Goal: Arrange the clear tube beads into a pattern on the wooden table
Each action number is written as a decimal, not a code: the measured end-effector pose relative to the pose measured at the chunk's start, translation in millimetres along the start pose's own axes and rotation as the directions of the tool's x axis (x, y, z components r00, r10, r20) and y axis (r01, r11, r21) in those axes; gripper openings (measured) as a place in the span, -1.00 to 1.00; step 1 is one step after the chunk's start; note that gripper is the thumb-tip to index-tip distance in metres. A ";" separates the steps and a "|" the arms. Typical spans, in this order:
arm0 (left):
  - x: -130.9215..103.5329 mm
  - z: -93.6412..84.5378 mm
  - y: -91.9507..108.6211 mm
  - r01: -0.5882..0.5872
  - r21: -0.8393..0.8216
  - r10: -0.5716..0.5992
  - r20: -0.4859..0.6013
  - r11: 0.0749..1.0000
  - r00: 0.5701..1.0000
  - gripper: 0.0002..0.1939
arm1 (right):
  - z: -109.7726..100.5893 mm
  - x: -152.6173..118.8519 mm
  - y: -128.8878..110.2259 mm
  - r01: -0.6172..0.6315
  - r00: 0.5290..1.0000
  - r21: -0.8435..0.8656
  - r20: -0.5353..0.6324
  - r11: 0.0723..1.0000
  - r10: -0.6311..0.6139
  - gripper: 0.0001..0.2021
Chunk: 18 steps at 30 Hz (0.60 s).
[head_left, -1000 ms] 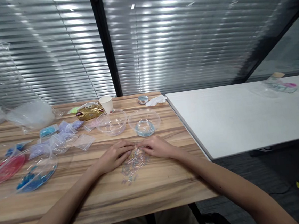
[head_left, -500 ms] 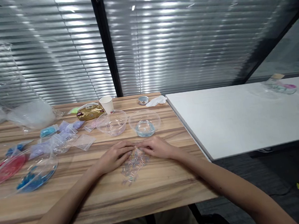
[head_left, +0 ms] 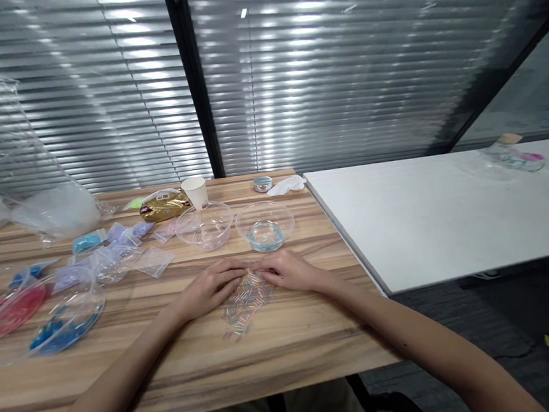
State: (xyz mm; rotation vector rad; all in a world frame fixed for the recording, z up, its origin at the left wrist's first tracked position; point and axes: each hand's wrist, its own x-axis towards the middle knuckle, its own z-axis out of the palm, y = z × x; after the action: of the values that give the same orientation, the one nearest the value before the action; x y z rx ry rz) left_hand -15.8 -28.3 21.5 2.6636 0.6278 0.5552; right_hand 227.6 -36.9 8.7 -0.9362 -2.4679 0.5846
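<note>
The left hand (head_left: 214, 284) and the right hand (head_left: 287, 270) are resting almost fingertip to fingertip, thumbs and fingers loosely curled together; whether either is pinching anything I cannot tell, the tips being too small and hidden. Just under and in front of them a loose pile of small shiny tubes (head_left: 247, 301) is lying on the wooden table (head_left: 316, 350), trailing toward the person. Nothing is fencing the pile in, so a sideways brush of a wrist could be scattering it, and an uneven pinch could be flicking a tube away. One clear bowl (head_left: 248, 231), holding something pale blue, is standing just beyond the fingers, where a forward push could be knocking it. Farther out, the striped wood is running beside a white table (head_left: 448, 216), dark carpet (head_left: 477, 323) is showing below, and slatted blinds (head_left: 341, 85) are lining the background.
</note>
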 end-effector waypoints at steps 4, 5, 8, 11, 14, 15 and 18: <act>-0.6 0.2 -0.9 -0.004 -0.002 0.004 0.003 1.000 1.000 -0.68 | -0.4 -0.3 0.1 0.004 1.000 0.009 -0.001 1.000 -0.004 -0.72; -0.7 0.3 -1.1 -0.004 -0.002 0.004 0.003 1.000 1.000 -0.68 | -0.7 -0.3 -0.1 0.004 1.000 0.010 -0.002 1.000 -0.004 -0.71; -0.7 0.6 -1.4 0.000 0.001 0.000 0.007 1.000 1.000 -0.68 | -1.7 -0.2 -1.2 0.002 1.000 0.014 0.001 1.000 -0.002 -0.71; -0.5 0.6 -1.3 0.003 -0.001 -0.003 0.009 1.000 1.000 -0.67 | -2.7 0.0 -2.3 -0.002 1.000 0.016 0.006 1.000 0.002 -0.72; -0.6 0.7 -1.4 0.004 -0.006 -0.004 0.004 1.000 1.000 -0.67 | -3.4 0.1 -2.5 -0.004 1.000 0.017 0.006 1.000 0.004 -0.71; -0.7 0.8 -1.5 0.004 -0.007 -0.004 0.003 1.000 1.000 -0.67 | -3.5 0.1 -2.5 -0.003 1.000 0.020 0.006 1.000 0.003 -0.71; -1.1 1.5 -2.1 0.000 -0.010 0.000 -0.002 1.000 1.000 -0.68 | -3.8 -0.1 -2.3 0.002 1.000 0.029 0.006 1.000 -0.002 -0.71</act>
State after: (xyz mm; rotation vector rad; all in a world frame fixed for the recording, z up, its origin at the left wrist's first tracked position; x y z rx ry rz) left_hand -16.8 -27.4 19.1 2.6539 0.6239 0.5592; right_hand 228.5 -37.7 12.9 -0.9221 -2.4586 0.6212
